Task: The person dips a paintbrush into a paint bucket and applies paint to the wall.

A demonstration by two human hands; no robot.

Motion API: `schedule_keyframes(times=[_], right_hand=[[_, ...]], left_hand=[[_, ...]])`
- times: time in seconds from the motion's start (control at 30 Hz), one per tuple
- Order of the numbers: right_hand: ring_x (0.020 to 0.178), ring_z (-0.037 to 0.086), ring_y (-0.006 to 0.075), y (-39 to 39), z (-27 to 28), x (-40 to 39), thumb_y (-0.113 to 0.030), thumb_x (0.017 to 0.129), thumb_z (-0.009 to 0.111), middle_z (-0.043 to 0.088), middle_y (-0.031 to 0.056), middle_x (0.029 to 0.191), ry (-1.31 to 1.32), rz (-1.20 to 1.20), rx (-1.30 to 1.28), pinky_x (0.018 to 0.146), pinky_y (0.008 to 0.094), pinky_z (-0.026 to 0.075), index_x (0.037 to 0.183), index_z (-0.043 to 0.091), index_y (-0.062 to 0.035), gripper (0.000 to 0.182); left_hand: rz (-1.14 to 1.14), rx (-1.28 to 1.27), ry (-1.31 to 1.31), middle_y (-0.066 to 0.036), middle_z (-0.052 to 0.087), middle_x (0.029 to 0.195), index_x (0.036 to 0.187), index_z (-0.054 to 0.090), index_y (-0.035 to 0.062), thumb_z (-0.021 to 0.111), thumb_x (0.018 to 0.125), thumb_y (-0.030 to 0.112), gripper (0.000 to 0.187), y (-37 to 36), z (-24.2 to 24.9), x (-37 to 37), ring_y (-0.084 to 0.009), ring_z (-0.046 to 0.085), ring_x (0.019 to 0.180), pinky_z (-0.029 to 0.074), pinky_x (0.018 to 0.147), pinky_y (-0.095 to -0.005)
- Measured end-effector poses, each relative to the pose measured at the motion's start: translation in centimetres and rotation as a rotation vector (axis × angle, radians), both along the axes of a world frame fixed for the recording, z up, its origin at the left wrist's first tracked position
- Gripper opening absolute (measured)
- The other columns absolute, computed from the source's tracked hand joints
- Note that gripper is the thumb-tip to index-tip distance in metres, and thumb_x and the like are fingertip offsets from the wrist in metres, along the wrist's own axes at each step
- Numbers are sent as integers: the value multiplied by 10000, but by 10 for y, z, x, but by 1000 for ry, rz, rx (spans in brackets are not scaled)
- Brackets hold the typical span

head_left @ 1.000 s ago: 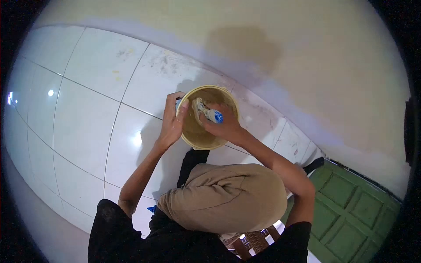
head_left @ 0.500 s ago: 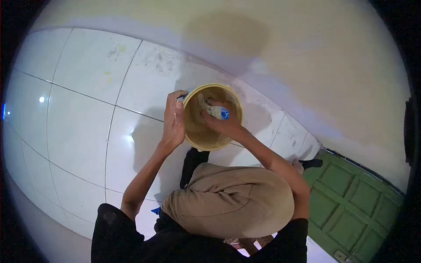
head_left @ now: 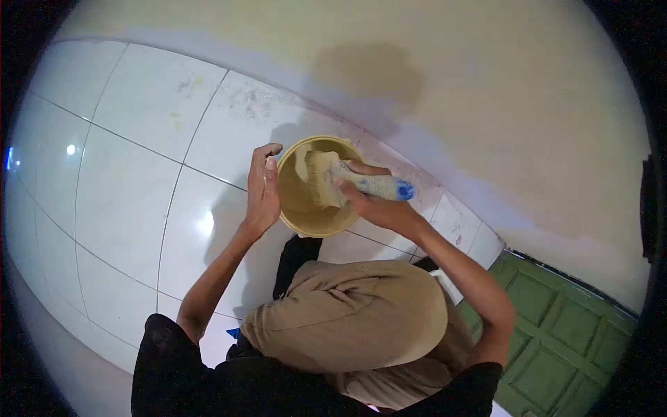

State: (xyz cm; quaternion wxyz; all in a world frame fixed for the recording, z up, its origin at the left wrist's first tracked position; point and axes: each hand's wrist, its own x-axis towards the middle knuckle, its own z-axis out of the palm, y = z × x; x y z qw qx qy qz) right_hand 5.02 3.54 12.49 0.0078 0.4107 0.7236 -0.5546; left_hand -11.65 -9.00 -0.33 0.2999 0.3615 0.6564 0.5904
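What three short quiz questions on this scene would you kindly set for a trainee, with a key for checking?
1. Which hand holds the brush? (a) left (b) right
2. True or false: the tip of the brush's handle is red.
3. Fill in: the left hand is beside the yellow ____.

Key:
1. b, the right hand.
2. False; the handle tip is blue.
3. bucket.
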Motion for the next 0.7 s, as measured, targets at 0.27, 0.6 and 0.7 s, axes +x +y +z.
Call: schedule_keyframes(times=[0.27,0.6,0.7], right_hand=[[637,506,93,38,22,69,-430,975,515,607,4,786,-61,-282,-362,558,258,388,961,648,-98,359],[1088,619,264,16,-47,91,-336,931,525,627,124,1188,695,-750,-1028,944,401,506,1247,536,-6,457],[1009,655,270,9,-59,85,-319,939,543,636,150,1159,887,-668,-1155,868,373,545,1234,538,12,444]], left_hand=[[45,-74,101,-142,532,1093,1175,498,-16,296,1055,265,366,-4,2,1,-235,522,942,422,871,-353],[136,-105,177,-177,570,1022,1114,524,-21,403,1033,271,326,-4,12,3,-286,561,955,435,886,-370],[141,-130,163,-179,580,1023,1121,525,-10,418,1026,289,331,0,19,5,-297,571,961,440,886,-383]])
